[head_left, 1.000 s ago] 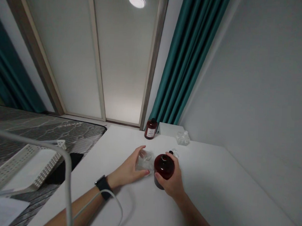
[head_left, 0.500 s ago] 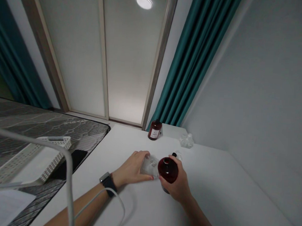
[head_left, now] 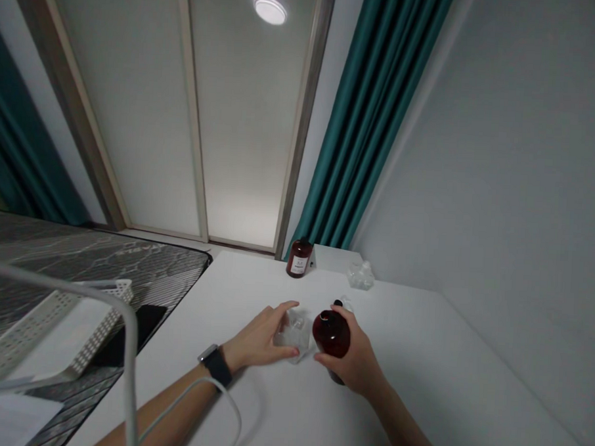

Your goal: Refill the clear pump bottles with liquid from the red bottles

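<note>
My left hand (head_left: 263,334) curls around a clear, see-through container (head_left: 300,328), thumb on its near side and forefinger along its far side. The container's exact kind is hard to make out. In my right hand (head_left: 359,357) is a dark brown bottle (head_left: 331,333), its uncovered neck facing up toward me. Thumb and fingers wrap the bottle from the right. The container sits just left of the bottle, with a narrow gap between them. A small black piece (head_left: 338,303) shows behind the bottle, partly hidden by it and my fingers.
On the white table (head_left: 250,411), a labelled brown bottle (head_left: 299,258) stands at the back beside a white box (head_left: 336,257) and a clear, lumpy item (head_left: 361,276). A pale cable (head_left: 134,367) crosses the left foreground. Left of the table is a white basket (head_left: 90,332).
The clear container has turned and moved slightly away from the bottle. My left fingers have spread a little around it. The whole view has shifted slightly.
</note>
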`<state>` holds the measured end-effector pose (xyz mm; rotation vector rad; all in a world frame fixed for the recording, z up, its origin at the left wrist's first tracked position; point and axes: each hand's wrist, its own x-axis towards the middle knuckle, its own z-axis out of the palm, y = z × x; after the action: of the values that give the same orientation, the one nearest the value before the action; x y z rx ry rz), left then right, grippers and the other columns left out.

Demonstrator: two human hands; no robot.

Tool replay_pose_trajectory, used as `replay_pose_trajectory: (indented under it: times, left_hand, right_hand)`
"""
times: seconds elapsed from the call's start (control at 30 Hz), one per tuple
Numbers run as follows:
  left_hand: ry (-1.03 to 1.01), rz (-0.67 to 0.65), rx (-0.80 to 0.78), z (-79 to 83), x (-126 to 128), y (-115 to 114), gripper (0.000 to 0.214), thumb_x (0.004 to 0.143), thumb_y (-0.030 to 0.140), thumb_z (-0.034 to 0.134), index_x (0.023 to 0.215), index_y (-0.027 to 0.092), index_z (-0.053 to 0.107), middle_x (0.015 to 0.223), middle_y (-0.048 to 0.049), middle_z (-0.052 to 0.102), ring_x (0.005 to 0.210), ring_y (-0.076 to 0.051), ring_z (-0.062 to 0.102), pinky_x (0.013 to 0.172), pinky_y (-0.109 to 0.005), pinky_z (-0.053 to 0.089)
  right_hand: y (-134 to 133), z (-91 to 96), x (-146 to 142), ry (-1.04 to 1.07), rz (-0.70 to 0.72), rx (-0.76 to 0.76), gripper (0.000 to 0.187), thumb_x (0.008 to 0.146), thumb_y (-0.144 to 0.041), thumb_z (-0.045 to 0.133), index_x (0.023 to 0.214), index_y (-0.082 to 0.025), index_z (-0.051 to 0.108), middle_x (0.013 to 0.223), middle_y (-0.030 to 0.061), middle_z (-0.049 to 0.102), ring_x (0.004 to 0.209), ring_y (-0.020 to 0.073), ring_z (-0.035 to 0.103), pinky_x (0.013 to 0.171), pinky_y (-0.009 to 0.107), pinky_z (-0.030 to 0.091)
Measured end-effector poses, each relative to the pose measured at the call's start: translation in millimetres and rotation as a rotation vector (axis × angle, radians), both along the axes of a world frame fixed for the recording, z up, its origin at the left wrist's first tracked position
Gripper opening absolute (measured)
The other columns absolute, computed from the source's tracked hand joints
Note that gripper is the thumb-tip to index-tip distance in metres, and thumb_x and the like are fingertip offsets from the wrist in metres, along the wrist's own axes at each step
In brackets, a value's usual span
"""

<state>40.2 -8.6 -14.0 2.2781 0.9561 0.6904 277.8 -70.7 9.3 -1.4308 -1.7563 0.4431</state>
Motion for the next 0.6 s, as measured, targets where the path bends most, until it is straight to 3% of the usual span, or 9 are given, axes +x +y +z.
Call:
replay_pose_trajectory:
  times: [0.1,0.33,0.6]
  left_hand:
    - [-0.047,-0.049,0.016,-1.9,0,0,0.079,0.075,0.043,0.076,0.140,0.020,0.038,0.112,-0.0088,0.062,0.097,-0.027,0.059,0.089,-0.042,0.047]
    - [-0.132,-0.055,-0.026,3.4,1,-2,0.091,0.060,0.038,0.089,0.135,0.021,0.041,0.119,-0.0091,0.060,0.100,-0.026,0.061,0.091,-0.042,0.050]
    - [0.005,-0.067,0.077,12.6,6,-10,0.076,0.069,0.043,0.081,0.133,0.022,0.045,0.119,-0.0098,0.063,0.098,-0.029,0.064,0.090,-0.042,0.049]
  right_hand:
    - [-1,0.1,0,-0.023,0.030,-0.031,0.088,0.052,-0.026,0.086,0.130,-0.022,0.047,0.128,0.0124,0.062,0.118,0.0327,0.060,0.101,0.049,0.048]
    - [-3,-2.5,-2,-0.072,0.072,0.079,0.074,0.067,-0.021,0.074,0.134,-0.023,0.043,0.131,0.0127,0.060,0.122,0.0297,0.058,0.104,0.046,0.047]
    - [-12,8.4,7,-0.185,0.140,0.092,0.065,0.068,-0.021,0.072,0.128,-0.024,0.047,0.123,0.0109,0.063,0.113,0.0275,0.063,0.097,0.042,0.052]
